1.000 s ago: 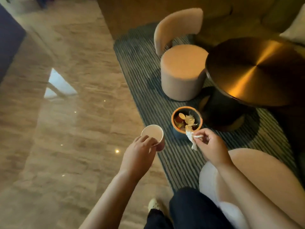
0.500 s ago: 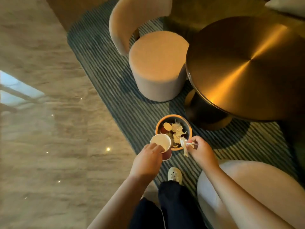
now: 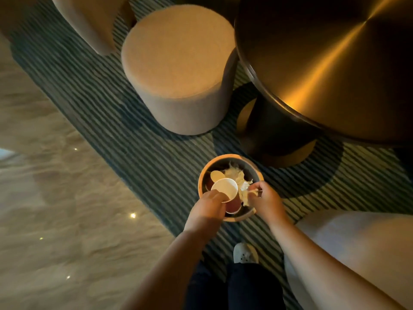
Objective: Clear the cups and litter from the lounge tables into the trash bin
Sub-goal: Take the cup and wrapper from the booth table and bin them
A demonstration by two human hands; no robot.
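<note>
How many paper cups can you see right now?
2: one paper cup held by the left hand over the trash bin, another cup lying inside it. More may be buried under the tissues.

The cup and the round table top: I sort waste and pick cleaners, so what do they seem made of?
The cup in the left hand looks like matte paper: thin white rim, reddish outside. The table top looks like brushed metal, bronze-toned, judging by its radial sheen; a metallic laminate is possible.
</note>
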